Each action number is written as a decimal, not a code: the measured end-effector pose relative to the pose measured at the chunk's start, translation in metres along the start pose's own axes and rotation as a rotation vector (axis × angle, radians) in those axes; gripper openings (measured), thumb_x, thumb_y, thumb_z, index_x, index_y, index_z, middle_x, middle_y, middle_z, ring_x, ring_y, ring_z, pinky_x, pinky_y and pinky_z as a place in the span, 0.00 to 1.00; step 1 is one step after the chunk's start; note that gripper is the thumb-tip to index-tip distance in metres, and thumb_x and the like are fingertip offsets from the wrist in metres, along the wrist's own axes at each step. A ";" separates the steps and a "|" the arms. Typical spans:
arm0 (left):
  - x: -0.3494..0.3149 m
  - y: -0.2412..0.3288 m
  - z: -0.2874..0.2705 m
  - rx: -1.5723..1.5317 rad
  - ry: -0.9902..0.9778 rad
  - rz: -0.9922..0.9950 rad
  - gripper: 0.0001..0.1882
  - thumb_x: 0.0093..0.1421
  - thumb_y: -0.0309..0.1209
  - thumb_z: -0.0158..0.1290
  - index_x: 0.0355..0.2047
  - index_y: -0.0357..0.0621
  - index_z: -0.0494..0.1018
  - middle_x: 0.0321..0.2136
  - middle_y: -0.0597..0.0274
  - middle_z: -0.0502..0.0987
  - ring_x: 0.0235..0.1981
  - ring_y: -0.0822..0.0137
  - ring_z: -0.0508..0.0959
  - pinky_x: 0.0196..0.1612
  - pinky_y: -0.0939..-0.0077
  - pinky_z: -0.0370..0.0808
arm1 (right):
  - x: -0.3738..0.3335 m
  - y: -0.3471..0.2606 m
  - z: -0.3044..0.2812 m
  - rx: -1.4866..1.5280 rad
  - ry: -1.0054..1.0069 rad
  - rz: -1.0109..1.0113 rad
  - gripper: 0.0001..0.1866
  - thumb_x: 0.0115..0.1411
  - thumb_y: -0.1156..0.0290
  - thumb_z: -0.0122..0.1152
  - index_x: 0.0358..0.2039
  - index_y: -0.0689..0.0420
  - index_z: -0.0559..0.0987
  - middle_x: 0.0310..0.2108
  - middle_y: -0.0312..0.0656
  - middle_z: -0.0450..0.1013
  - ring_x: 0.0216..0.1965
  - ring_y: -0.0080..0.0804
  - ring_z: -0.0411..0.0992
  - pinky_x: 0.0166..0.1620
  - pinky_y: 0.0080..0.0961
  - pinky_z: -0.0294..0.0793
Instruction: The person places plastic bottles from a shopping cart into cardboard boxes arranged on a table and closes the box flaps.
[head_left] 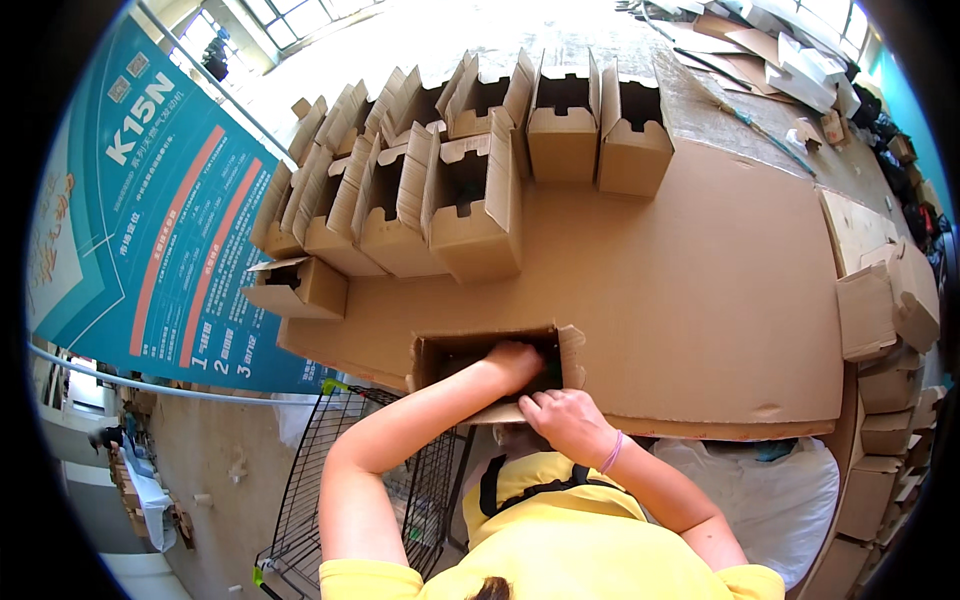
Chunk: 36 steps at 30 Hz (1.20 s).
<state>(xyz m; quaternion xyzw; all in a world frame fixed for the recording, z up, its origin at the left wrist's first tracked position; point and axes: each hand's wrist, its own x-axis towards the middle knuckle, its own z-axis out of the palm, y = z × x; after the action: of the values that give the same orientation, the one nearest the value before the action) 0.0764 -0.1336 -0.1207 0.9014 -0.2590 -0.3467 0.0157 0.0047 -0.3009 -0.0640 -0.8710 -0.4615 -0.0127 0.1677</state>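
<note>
An open cardboard box point(572, 352) stands at the near edge of the cardboard-covered table, right before me, with its flaps spread. My left hand point(515, 362) reaches down inside it; the fingers are hidden in the dark interior, so what they touch cannot be made out. My right hand point(570, 415), with a thin purple band at the wrist, grips the box's near right edge, fingers curled over the rim.
Several open cardboard boxes point(475, 225) stand in rows at the table's far left, with a smaller box point(310, 290) nearest. A wire cart point(330, 450) is below left, beside a teal banner point(130, 230). More boxes point(865, 310) and a white sack point(770, 500) lie right.
</note>
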 end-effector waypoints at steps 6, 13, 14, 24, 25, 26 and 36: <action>-0.118 0.010 -0.056 -0.361 0.615 0.137 0.26 0.54 0.32 0.59 0.52 0.38 0.69 0.49 0.45 0.74 0.50 0.51 0.75 0.50 0.62 0.74 | 0.005 0.008 -0.007 0.142 0.261 -0.042 0.12 0.53 0.71 0.60 0.38 0.59 0.76 0.38 0.43 0.74 0.44 0.38 0.73 0.47 0.31 0.74; -0.195 0.012 0.021 -0.677 1.189 -0.289 0.26 0.51 0.35 0.64 0.49 0.39 0.72 0.49 0.50 0.75 0.51 0.56 0.75 0.55 0.67 0.71 | -0.010 0.012 -0.008 0.377 0.496 0.216 0.25 0.52 0.66 0.69 0.50 0.57 0.73 0.52 0.46 0.71 0.55 0.47 0.67 0.59 0.39 0.66; -0.189 0.013 0.036 -0.761 1.195 -0.330 0.24 0.52 0.34 0.64 0.48 0.38 0.73 0.47 0.50 0.76 0.49 0.56 0.76 0.53 0.67 0.72 | -0.008 0.012 -0.003 0.411 0.417 0.175 0.24 0.52 0.67 0.68 0.49 0.58 0.73 0.52 0.47 0.71 0.55 0.47 0.68 0.58 0.39 0.66; -0.159 -0.018 0.010 -0.194 1.322 -0.338 0.32 0.50 0.36 0.65 0.54 0.41 0.67 0.52 0.51 0.72 0.56 0.57 0.70 0.58 0.59 0.66 | 0.022 -0.009 0.035 0.343 0.632 0.477 0.31 0.54 0.77 0.62 0.60 0.61 0.65 0.58 0.52 0.65 0.59 0.50 0.63 0.63 0.38 0.61; -0.158 -0.022 0.005 -0.159 1.216 -0.265 0.36 0.50 0.38 0.64 0.57 0.41 0.65 0.55 0.51 0.69 0.58 0.56 0.67 0.61 0.57 0.62 | 0.018 -0.007 0.041 0.335 0.625 0.482 0.36 0.54 0.74 0.63 0.62 0.60 0.61 0.62 0.51 0.61 0.61 0.49 0.62 0.63 0.37 0.59; -0.156 -0.025 0.000 -0.124 1.110 -0.193 0.39 0.50 0.41 0.64 0.59 0.41 0.62 0.57 0.51 0.67 0.61 0.55 0.64 0.64 0.55 0.58 | 0.016 -0.005 0.045 0.438 0.639 0.528 0.37 0.54 0.73 0.64 0.63 0.60 0.60 0.62 0.52 0.60 0.61 0.48 0.62 0.63 0.37 0.59; -0.136 -0.039 0.022 -0.018 0.643 -0.038 0.57 0.40 0.43 0.70 0.68 0.67 0.50 0.62 0.45 0.57 0.61 0.40 0.59 0.62 0.44 0.58 | -0.013 0.013 0.050 0.768 0.060 0.959 0.38 0.61 0.45 0.51 0.61 0.62 0.63 0.50 0.61 0.71 0.53 0.53 0.70 0.56 0.35 0.66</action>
<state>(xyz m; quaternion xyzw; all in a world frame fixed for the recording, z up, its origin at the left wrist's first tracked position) -0.0048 -0.0317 -0.0622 0.9692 -0.2211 -0.0468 0.0981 0.0008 -0.3031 -0.1167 -0.8583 0.0150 0.2066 0.4695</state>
